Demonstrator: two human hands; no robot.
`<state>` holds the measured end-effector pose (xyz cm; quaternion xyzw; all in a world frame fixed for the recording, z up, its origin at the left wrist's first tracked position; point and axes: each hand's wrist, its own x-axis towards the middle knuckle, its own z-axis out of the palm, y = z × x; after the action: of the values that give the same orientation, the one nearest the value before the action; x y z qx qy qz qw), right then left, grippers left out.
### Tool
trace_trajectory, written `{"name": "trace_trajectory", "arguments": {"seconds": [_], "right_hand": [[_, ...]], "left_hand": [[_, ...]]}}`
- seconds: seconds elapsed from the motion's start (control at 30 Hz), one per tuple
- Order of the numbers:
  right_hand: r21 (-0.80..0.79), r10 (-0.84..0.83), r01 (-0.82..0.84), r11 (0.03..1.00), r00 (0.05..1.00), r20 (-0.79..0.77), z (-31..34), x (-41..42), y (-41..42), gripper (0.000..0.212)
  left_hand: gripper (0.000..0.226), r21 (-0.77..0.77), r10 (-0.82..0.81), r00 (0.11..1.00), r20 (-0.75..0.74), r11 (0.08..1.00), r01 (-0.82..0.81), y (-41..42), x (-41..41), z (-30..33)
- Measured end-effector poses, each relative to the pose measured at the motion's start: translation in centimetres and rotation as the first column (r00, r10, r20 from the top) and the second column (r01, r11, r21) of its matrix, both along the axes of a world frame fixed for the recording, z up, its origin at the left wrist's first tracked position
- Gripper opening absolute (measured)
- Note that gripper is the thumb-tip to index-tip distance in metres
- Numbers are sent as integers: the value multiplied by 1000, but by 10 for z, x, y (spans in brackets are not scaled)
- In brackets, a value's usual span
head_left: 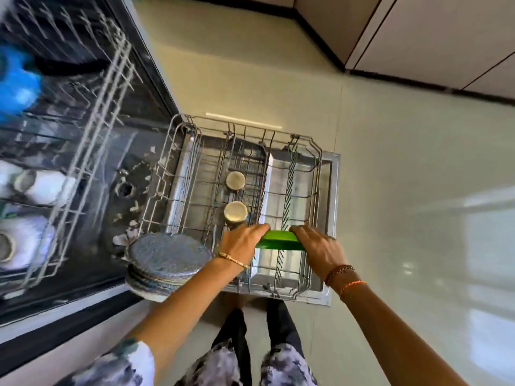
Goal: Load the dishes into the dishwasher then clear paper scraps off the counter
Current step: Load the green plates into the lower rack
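While the left hand (243, 240) and right hand (316, 246) grip a flat green plastic dish (280, 240) between them, the grey wire dishwasher rack (178, 151) lies just below.

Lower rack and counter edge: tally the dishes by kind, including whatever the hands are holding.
Steel cups upside down in the lower rack: 2
Green dish held over the rack by the left hand and right hand: 1
Grey plates stacked on the counter edge: several, exact count unclear, taken as 1 stack
Total: 4 entries
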<state>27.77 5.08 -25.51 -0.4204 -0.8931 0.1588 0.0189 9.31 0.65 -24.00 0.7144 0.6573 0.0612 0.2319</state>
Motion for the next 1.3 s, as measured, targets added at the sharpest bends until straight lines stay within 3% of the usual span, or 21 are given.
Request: {"name": "trace_trajectory", "arguments": {"seconds": [0.1,0.2,0.33,0.6,0.7,0.77,0.87,0.93,1.03,1.17,1.3], "right_hand": [[38,82,-84,996,995,52,-43,5,-2,61],[45,114,-114,992,993,11,-81,11,-7,66],[90,171,-169,981,985,-11,-118,16,-3,36],[136,241,-231,964,968,-65,-148,2,9,44],[113,251,-241,964,965,-78,-148,-4,10,64],[145,234,-219,965,968,-91,-143,-5,12,52],[161,206,-193,968,976,-71,-135,-2,21,40],[109,220,-214,971,974,-45,-136,4,25,55],[-29,222,-221,975,975,25,-140,15,33,86],[-100,228,-214,972,961,160,-151,26,35,97],[-139,179,-152,978,962,207,-161,28,22,103]], "left_hand": [[66,-43,-17,1000,1,999,17,-4,5,-54],[72,-95,-9,1000,27,995,12,-4,11,-88],[80,-41,20,999,35,999,-19,-2,15,-127],[52,-52,107,993,57,993,-104,0,10,-163],[74,-31,116,990,79,993,-113,1,2,-165],[83,11,111,989,98,994,-112,0,0,-164],[78,55,94,990,102,993,-100,8,2,-158],[68,-46,59,997,59,997,-57,18,8,-150],[57,-340,16,998,-54,940,-33,26,17,-154],[57,-455,-77,990,-120,890,14,28,29,-164],[56,-510,-54,983,-178,859,-45,19,31,-168]]}}
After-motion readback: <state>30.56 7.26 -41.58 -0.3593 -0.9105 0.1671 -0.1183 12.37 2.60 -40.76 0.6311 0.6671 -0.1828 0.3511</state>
